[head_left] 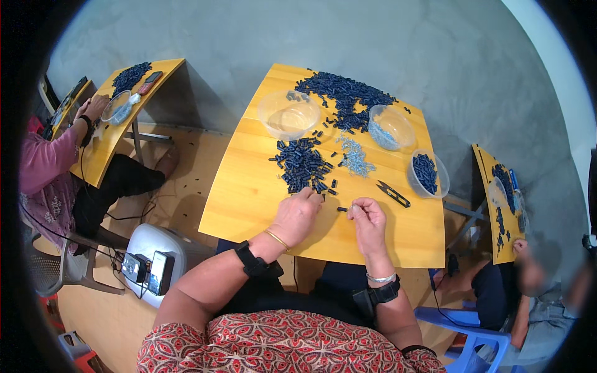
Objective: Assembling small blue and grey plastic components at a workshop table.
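Small dark piece pinched at the tabletop edge.
Right hand gripped a small dark piece; left hand, curled, touched the dark pile; either could have scattered pieces.

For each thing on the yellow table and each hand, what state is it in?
Large clear plastic bowl: nearly empty.
Clear bowl of pale blue pieces: partly filled.
Clear bowl of dark blue pieces: partly filled.
Black thread snips: lying flat, untouched.
Left hand: fingers on dark pile.
Right hand: pinching small piece.
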A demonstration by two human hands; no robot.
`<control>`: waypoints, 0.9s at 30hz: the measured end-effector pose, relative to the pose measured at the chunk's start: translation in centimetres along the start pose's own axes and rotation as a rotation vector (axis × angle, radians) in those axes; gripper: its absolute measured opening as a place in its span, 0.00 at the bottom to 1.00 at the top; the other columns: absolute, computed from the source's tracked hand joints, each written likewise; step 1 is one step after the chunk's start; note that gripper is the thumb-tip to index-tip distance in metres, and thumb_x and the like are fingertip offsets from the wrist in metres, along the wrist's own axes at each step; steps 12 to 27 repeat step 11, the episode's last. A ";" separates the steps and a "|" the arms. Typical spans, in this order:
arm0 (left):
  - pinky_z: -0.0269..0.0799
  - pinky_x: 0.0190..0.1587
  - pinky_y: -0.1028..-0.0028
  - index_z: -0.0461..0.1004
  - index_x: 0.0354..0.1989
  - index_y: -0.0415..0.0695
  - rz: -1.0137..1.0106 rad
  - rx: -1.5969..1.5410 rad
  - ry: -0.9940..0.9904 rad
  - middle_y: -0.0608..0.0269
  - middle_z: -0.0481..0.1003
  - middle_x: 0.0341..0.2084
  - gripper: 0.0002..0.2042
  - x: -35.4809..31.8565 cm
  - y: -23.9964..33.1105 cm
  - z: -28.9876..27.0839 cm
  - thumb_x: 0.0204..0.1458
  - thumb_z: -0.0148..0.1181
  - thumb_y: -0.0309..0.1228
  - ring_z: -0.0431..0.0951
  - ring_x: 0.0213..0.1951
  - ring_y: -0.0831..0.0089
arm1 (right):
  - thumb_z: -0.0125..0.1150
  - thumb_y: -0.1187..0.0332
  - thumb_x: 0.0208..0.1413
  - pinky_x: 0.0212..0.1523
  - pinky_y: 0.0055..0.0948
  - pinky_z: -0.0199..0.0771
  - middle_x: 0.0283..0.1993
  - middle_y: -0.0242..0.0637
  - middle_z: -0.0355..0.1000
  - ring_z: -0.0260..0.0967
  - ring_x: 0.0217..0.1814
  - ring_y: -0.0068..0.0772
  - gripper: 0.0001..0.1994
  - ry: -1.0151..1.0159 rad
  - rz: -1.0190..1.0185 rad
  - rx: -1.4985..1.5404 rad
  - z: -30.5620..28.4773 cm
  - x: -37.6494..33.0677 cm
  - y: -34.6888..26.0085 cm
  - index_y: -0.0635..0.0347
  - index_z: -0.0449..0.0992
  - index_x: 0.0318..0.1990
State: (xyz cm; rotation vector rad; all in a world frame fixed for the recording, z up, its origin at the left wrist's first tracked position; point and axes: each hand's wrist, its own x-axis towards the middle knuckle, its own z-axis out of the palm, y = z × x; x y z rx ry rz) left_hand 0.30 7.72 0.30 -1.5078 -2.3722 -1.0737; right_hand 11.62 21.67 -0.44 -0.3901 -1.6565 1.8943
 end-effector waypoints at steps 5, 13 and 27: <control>0.69 0.25 0.67 0.68 0.36 0.44 0.044 -0.050 -0.023 0.58 0.67 0.24 0.12 0.5 2.3 0.7 0.42 0.56 0.29 0.73 0.25 0.61 | 0.52 0.77 0.51 0.31 0.16 0.63 0.27 0.28 0.66 0.62 0.28 0.16 0.04 0.037 0.006 -0.059 0.1 0.0 0.1 0.63 0.69 0.35; 0.70 0.25 0.67 0.68 0.36 0.44 0.112 0.095 -0.139 0.57 0.68 0.23 0.14 1.6 1.7 2.7 0.40 0.58 0.34 0.73 0.25 0.60 | 0.52 0.77 0.52 0.35 0.22 0.69 0.29 0.31 0.67 0.64 0.30 0.19 0.05 0.059 0.068 0.219 0.2 0.4 0.5 0.63 0.69 0.36; 0.70 0.25 0.67 0.68 0.36 0.44 0.112 0.095 -0.139 0.57 0.68 0.23 0.14 1.6 1.7 2.7 0.40 0.58 0.34 0.73 0.25 0.60 | 0.52 0.77 0.52 0.35 0.22 0.69 0.29 0.31 0.67 0.64 0.30 0.19 0.05 0.059 0.068 0.219 0.2 0.4 0.5 0.63 0.69 0.36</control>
